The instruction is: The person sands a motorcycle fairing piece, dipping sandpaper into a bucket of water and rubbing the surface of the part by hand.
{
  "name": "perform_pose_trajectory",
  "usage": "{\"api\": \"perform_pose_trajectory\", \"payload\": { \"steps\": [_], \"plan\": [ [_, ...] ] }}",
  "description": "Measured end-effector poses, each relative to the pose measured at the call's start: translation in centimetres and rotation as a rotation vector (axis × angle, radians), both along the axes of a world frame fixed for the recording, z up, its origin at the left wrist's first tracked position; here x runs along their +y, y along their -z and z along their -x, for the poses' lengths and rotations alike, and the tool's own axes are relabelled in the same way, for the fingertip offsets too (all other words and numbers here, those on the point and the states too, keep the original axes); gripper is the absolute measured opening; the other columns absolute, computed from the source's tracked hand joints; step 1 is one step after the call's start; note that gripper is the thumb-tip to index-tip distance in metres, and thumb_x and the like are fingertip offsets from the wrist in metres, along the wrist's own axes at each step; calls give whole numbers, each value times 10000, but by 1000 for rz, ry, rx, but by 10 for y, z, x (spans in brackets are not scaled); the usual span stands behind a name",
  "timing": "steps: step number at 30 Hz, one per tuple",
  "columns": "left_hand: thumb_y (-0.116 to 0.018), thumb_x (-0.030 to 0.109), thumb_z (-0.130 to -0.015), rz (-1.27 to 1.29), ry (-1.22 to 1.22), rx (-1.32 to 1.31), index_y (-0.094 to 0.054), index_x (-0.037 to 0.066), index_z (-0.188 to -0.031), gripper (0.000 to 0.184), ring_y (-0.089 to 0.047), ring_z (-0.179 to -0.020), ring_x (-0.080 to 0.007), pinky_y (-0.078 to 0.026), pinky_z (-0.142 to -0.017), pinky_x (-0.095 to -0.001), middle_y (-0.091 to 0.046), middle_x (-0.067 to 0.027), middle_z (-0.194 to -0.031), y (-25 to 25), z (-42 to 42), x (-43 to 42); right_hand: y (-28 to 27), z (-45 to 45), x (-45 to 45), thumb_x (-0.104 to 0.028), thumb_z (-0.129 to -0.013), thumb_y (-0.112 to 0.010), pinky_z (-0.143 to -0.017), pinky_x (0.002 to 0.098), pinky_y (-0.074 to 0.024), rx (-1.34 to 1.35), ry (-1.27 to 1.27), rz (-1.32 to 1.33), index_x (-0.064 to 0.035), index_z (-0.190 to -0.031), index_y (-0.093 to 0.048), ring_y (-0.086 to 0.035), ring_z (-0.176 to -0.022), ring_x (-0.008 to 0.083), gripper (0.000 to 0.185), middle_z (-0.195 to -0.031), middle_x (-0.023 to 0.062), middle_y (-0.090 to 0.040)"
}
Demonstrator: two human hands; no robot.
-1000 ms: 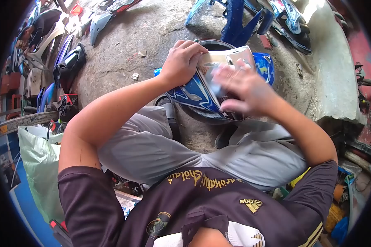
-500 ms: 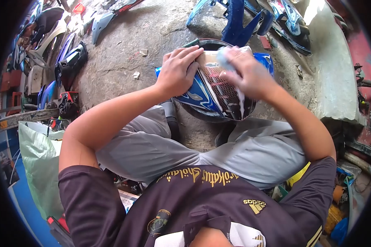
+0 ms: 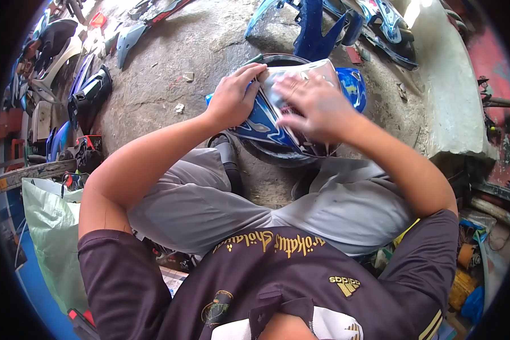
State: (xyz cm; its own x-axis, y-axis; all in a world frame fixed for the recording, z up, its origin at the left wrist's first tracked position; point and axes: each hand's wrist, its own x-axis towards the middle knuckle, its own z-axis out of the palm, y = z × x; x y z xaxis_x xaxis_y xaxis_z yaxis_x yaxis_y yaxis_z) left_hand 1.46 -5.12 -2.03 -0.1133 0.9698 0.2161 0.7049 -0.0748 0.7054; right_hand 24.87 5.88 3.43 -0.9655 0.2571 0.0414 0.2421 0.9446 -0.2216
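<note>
A blue, white and black motorcycle fairing panel with printed graphics lies in front of my knees. It rests over a round black rim, mostly hidden beneath it. My left hand grips the panel's left upper edge, fingers laid over it and thumb against its side. On the panel's middle, my right hand presses down, its fingers smeared by motion. Under those fingertips is a blurred pale bluish piece; its exact kind cannot be made out. A bright blue section sticks out on the panel's right.
Other blue fairing parts lie on the concrete floor ahead. More body panels are piled at the left. A pale concrete ledge runs along the right. Beside my left arm stands a light green sack.
My right hand has slid left and slightly down across the panel with the pale piece. My left hand keeps its hold on the edge. The whole view has shifted slightly.
</note>
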Motion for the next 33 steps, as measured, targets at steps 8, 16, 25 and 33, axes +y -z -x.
{"api": "perform_pose_trajectory", "payload": {
  "steps": [8,16,25,33],
  "plan": [
    [-570,132,-1065,57,-23,9,-642,50,-1462,411,-574,-1419,-428,-441,-1202,-475,-626,-208,-1520,0,4,4,-2,-9,53,-697,-1099,-418,-1330,453,-272,-192,496,347,51,-1605,-481,-354,-1615,398,905,-1683,307,-424],
    [-718,213,-994,-145,170,211,-739,158,-1324,334,-559,-1420,-337,-375,-1203,-529,-673,-87,-1454,-15,-4,-5,11,-40,48,-639,-1078,-523,-1342,487,-227,-59,432,291,59,-1641,-408,-352,-1626,379,904,-1713,285,-397],
    [-733,251,-987,-65,155,181,-723,134,-1354,385,-571,-1425,-311,-375,-1206,-519,-675,-86,-1474,-13,4,4,-11,-49,13,-493,-1034,-701,-1289,453,-360,109,204,377,67,-1524,-565,-490,-1531,413,757,-1590,307,-544],
    [-706,254,-1007,-51,152,186,-712,130,-1358,372,-549,-1438,-334,-363,-1221,-527,-655,-91,-1498,-12,6,8,-19,-49,-22,-98,-1006,-694,-1178,446,-507,281,44,335,1,-1327,-734,-640,-1371,384,338,-1394,232,-711]
  ]
}}
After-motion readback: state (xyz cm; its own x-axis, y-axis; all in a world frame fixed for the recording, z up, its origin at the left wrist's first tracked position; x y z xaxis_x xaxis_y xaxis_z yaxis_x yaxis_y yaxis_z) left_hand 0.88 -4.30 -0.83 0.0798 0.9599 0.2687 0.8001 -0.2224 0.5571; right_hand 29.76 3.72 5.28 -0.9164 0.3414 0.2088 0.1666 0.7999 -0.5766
